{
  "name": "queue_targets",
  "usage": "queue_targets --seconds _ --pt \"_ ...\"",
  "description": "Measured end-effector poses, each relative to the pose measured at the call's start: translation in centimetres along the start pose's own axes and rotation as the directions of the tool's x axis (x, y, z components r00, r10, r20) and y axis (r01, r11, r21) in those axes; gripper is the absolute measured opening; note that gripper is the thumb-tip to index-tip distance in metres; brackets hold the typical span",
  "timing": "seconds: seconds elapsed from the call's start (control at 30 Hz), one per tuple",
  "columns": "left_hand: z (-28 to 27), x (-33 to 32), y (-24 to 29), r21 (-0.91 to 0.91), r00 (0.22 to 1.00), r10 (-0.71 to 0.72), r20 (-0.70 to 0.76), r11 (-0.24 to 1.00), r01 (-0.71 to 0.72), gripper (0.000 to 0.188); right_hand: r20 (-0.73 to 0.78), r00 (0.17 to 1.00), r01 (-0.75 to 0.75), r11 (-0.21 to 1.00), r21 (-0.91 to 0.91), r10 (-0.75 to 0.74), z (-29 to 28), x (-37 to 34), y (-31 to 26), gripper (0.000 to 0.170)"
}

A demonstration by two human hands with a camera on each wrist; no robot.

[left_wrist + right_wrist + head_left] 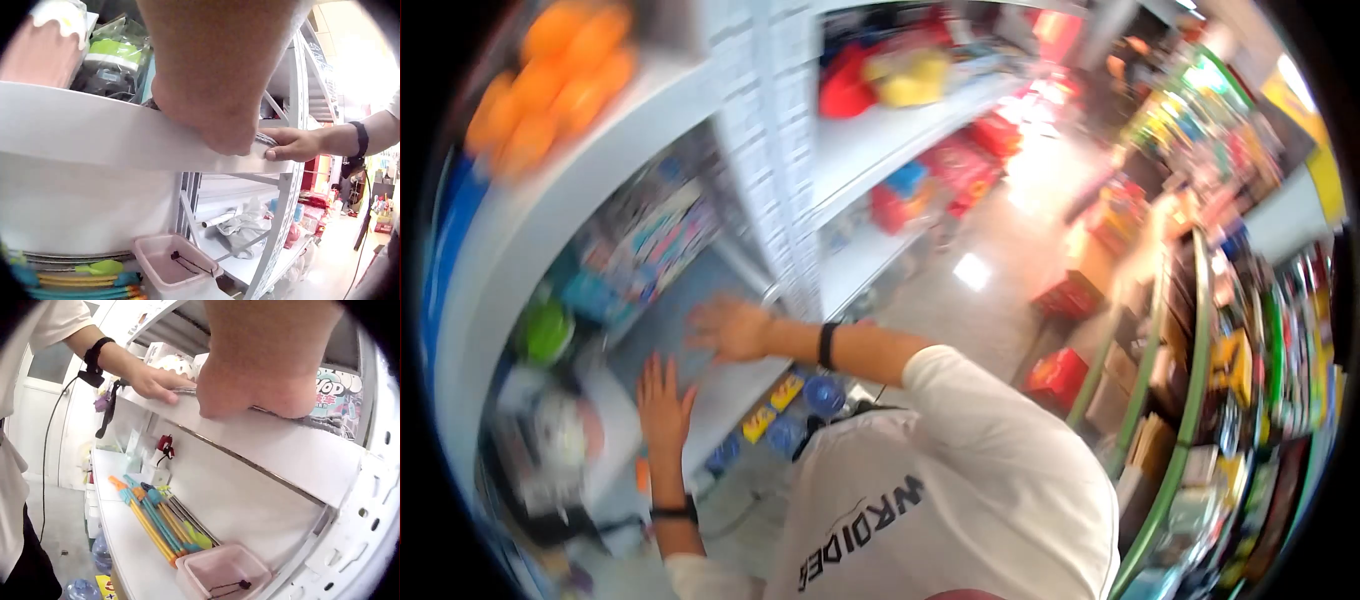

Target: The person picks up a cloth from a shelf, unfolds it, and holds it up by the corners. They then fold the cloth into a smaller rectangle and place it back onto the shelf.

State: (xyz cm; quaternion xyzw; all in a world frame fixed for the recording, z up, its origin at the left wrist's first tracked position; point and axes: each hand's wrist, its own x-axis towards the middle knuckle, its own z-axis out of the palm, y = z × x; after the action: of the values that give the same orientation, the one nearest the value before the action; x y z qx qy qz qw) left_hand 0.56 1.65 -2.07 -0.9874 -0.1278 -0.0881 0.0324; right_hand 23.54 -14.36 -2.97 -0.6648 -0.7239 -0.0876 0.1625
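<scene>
In the head view my left hand (664, 408) lies palm down on the grey-topped shelf (740, 392), its fingers straight and thumb apart. My right hand (732, 328), blurred, rests farther along the same shelf with fingers extended. The left wrist view shows the heel of my left hand (209, 106) at the white front edge (94, 131), with my right hand (295, 145) beside it. In the right wrist view the heel of my right hand (259, 390) is over the edge and my left hand (156, 384) touches the shelf. Neither hand holds anything visible; both hands' fingertips are hidden in their own wrist views.
Packaged goods stand behind the hands, with a green item (546, 330) at the left. A perforated white upright (369, 506) borders the shelf. Below are a pink bin (228, 570) and orange-and-blue rods (150, 525). Orange balls (550, 85) sit on an upper shelf.
</scene>
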Motion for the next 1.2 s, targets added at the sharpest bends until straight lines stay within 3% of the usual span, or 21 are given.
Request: queue_targets --seconds 0.2,0.3,0.4,0.47,0.67,0.9,1.0,1.07,1.1,1.13,1.17,1.2 --pt "-0.1 -0.7 -0.2 0.040 0.999 0.045 -0.004 0.998 -0.044 0.066 -0.050 0.998 0.031 0.999 -0.016 -0.032 0.7 0.0 -0.5 0.064" --pt "-1.2 -0.3 0.4 0.011 0.999 0.041 0.029 0.999 -0.041 0.064 0.029 0.999 -0.024 0.998 -0.062 0.026 -0.9 0.3 -1.7 0.066" --pt "-1.2 -0.1 0.4 0.008 0.998 0.041 0.037 0.999 -0.041 0.063 -0.048 0.999 -0.011 1.000 -0.013 0.010 -0.4 0.8 -3.1 0.066" --pt "-1.1 -0.3 0.4 0.007 0.999 0.034 0.039 0.999 -0.034 0.062 -0.137 0.987 0.084 0.996 0.032 -0.079 0.9 1.0 -3.1 0.063" --pt "-1.1 -0.6 0.5 0.053 0.998 0.035 0.050 0.998 -0.038 0.057 -0.222 0.968 0.103 0.993 -0.059 -0.114 2.1 0.5 -2.5 0.054" --pt "-1.7 -0.5 1.0 0.034 0.998 0.011 0.058 0.999 -0.013 0.062 -0.256 0.960 0.108 0.993 -0.043 -0.115 1.9 0.4 -3.0 0.052" --pt "-2.4 -0.2 3.1 0.016 0.997 -0.050 0.061 0.999 0.050 0.060 -0.135 0.991 0.016 0.999 0.028 -0.012 0.6 1.2 -4.4 0.057" --pt "-2.2 0.3 4.1 0.018 0.993 -0.101 0.069 0.995 0.100 0.059 0.059 0.989 -0.145 0.968 0.207 0.136 -0.7 2.3 -5.2 0.064" --pt "-2.0 0.7 4.5 -0.047 0.995 -0.094 -0.012 0.994 0.094 0.060 0.063 0.989 -0.145 0.967 0.208 0.135 -0.4 2.7 -5.3 0.064" --pt "-1.7 1.0 4.8 -0.114 0.991 -0.095 -0.093 0.990 0.084 0.061 -0.058 0.978 -0.186 0.963 0.197 0.201 0.0 3.2 -5.3 0.066" --pt "-1.4 1.1 4.9 -0.119 0.991 -0.101 -0.088 0.989 0.090 0.061 -0.177 0.949 -0.227 0.955 0.192 0.262 0.6 3.4 -5.4 0.069" --pt "-1.1 1.2 4.9 -0.038 0.994 -0.102 -0.026 0.994 0.101 0.061 -0.172 0.950 -0.227 0.954 0.196 0.261 1.1 2.9 -5.2 0.069"
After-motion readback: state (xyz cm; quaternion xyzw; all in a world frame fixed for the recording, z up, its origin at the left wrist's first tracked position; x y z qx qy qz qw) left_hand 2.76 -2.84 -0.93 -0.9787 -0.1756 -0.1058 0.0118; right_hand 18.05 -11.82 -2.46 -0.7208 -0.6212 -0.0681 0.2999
